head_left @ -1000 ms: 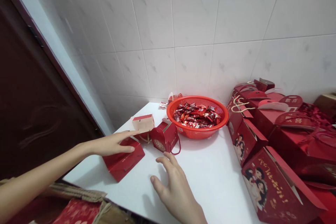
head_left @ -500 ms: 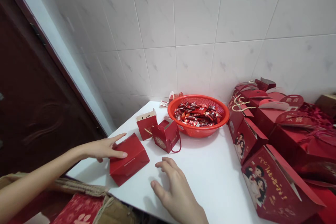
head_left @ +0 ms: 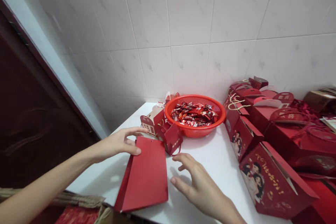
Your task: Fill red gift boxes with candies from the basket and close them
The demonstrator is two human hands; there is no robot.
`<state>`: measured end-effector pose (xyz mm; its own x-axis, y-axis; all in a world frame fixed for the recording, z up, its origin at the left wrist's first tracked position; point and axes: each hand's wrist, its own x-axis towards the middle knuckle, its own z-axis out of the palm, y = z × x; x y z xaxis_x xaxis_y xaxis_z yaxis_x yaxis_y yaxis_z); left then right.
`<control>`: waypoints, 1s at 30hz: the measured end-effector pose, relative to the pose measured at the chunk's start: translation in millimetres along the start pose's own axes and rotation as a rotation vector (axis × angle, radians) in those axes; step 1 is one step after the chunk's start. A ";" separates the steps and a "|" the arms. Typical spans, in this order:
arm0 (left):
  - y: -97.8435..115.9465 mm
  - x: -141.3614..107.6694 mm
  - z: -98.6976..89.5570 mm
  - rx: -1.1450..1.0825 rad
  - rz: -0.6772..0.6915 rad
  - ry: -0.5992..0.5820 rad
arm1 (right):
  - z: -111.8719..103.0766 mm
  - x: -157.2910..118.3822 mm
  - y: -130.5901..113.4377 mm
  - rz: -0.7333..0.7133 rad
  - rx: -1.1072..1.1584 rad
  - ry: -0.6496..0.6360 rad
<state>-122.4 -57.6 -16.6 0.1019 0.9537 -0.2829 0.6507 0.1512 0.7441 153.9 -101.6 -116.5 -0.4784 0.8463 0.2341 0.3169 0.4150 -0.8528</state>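
A plain red carton stands tilted at the near edge of the white table. My left hand grips its upper left edge, thumb on the front face and fingers behind. Just right of the carton, my right hand hovers with fingers apart and curved, holding nothing. Behind the carton, a small red box with a cord handle touches or nearly touches it. Another small box with a printed cream panel stands to its left. Beyond them sits a red basket of wrapped sweets.
Many red gift boxes line the table's right side, some with rope handles. A tiled wall rises behind. At lower left is an open cardboard box with red items inside; a dark door stands at the left.
The red carton has been turned and raised, showing a larger flat face, and has moved right. My left hand now grips its edge. The small boxes behind have shifted closer together. My right hand moved right.
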 end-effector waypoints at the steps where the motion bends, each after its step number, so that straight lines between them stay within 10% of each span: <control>1: 8.0 -1.5 5.2 -0.001 0.055 -0.013 | -6.9 -1.5 -2.4 0.003 -0.016 -0.001; 5: 37.9 -10.1 34.4 0.001 0.268 0.006 | -28.7 -2.1 -12.1 -0.035 0.002 0.002; 14: 67.8 -8.6 101.9 0.304 1.199 0.160 | -54.8 13.3 -2.9 -0.164 0.345 -0.011; 30: 36.7 21.0 145.4 0.414 1.274 0.135 | -39.6 9.5 38.6 -0.103 0.415 0.122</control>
<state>13.0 -69.8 -83.2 0.7427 0.3922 0.5428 0.3396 -0.9192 0.1995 194.1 -64.3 -128.7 -0.3821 0.8511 0.3601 -0.0948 0.3515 -0.9314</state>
